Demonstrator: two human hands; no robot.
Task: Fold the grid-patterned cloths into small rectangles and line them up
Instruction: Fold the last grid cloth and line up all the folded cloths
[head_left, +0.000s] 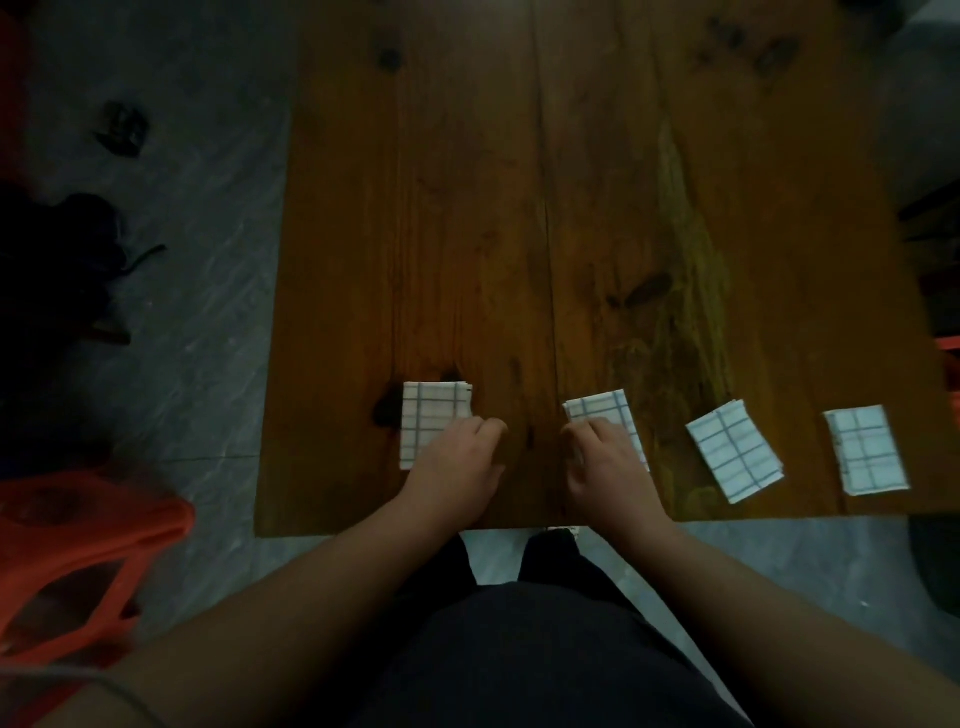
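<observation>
Seemingly a dim home room. A plank bench stands on grey marbled floor, a red plastic stool lower left.

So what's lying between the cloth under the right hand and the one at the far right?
Just one folded cloth, tilted, touching neither, seen in the head view.

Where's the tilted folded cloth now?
Head view: the tilted cloth lies right of centre near the table's front edge, between the cloth under the right hand and the rightmost cloth.
</observation>
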